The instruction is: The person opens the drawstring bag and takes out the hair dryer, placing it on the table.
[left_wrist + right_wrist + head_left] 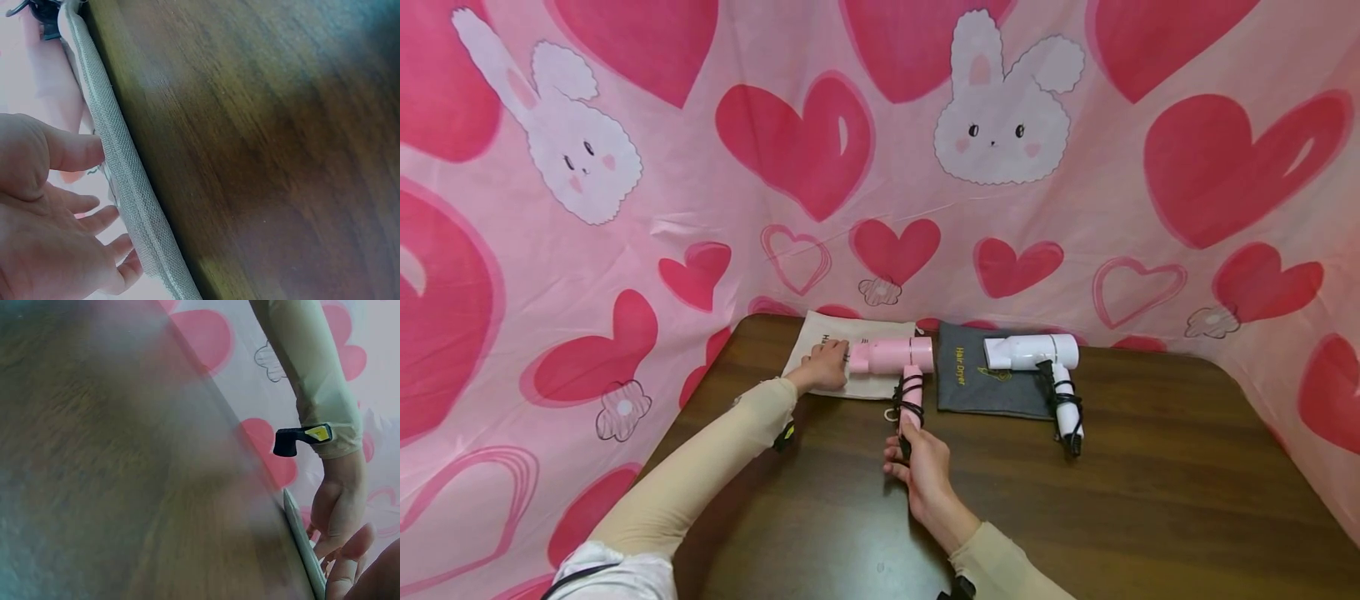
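Observation:
A pink hair dryer (891,356) lies on a cream drawstring bag (868,385), its black cord wound round the handle. My right hand (929,468) holds the lower end of that handle, thumb on top and fingers on the left side. At the nozzle end, my left hand (824,365) rests over the bag's left part. In the left wrist view, the left hand (56,212) has loosely bent fingers, with the thumb by the bag's hemmed edge (134,181). The right wrist view shows only part of the right hand (350,565); the dryer is hidden there.
To the right, a white hair dryer (1033,352) with a wound black cord lies partly on a dark grey bag (992,398) lettered "Hair Dryer". All sit near the back of a brown wooden table (1150,492). A pink cloth (895,196) with hearts and rabbits hangs behind.

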